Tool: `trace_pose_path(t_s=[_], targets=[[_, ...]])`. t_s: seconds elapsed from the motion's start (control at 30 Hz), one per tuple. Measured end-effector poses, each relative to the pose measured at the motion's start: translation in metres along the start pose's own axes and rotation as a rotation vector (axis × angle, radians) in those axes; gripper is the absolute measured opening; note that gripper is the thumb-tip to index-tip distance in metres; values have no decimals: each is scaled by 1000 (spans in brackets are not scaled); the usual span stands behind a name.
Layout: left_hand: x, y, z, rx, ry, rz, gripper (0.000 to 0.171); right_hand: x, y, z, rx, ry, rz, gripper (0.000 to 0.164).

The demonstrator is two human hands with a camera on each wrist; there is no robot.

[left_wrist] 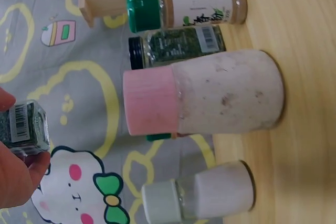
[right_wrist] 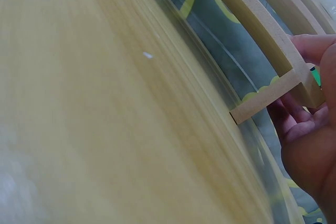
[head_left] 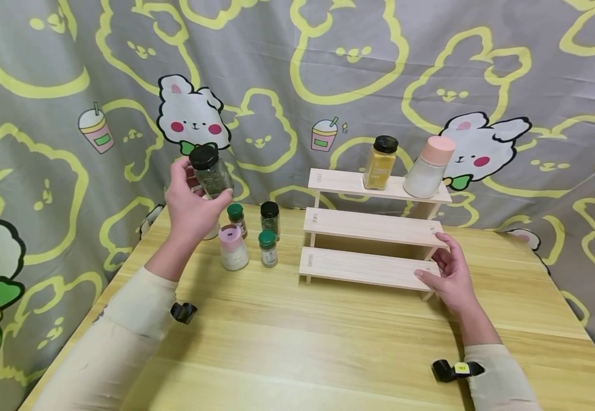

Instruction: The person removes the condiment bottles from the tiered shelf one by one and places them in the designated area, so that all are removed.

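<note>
My left hand (head_left: 194, 208) holds a square glass jar of dark green herbs (head_left: 217, 177) with a black lid, raised above the back left of the table. The left wrist view shows the jar's barcode label (left_wrist: 20, 121) and base between thumb and fingers. My right hand (head_left: 453, 277) grips the right end of a three-step wooden rack (head_left: 369, 225), thumb on the lowest step and fingers at the middle one. A rack leg (right_wrist: 268, 95) stands beside that hand. On the top step are a jar of yellow powder (head_left: 379, 169) and a pink-capped bottle (head_left: 424, 176).
Below the left hand stand a pink-lidded jar (head_left: 234, 256), two green-capped jars, one in front (head_left: 268, 255) and one behind (head_left: 236, 213), and a black-lidded herb jar (head_left: 270, 222). A pale-green-capped jar (left_wrist: 215, 192) is mostly hidden in the head view. A patterned curtain (head_left: 276, 74) hangs behind the table.
</note>
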State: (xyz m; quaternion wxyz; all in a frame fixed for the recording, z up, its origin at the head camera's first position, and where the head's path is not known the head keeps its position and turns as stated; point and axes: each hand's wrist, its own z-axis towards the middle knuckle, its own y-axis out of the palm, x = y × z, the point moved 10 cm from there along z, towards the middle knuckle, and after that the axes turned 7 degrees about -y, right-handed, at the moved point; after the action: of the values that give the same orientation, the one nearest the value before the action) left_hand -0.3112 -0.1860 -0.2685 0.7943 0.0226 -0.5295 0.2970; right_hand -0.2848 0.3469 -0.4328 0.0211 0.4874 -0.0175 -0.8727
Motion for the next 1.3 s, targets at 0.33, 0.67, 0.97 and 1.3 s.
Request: trace_pose_path(t_s=[0.33,0.67,0.97,1.3], targets=[[-19,-14,-7,15,-26,35,75,0,0,0,4,-3,16,95],[-43,-23,-13,20,-81,77,76,-2,1,2,1,-15,25,94],[-65,-28,-20,24,-119,117,75,-1,1,2,-3,-15,22,95],[-98,-35,-27,15,-231,177,77,0,2,1,-2,-4,25,95]])
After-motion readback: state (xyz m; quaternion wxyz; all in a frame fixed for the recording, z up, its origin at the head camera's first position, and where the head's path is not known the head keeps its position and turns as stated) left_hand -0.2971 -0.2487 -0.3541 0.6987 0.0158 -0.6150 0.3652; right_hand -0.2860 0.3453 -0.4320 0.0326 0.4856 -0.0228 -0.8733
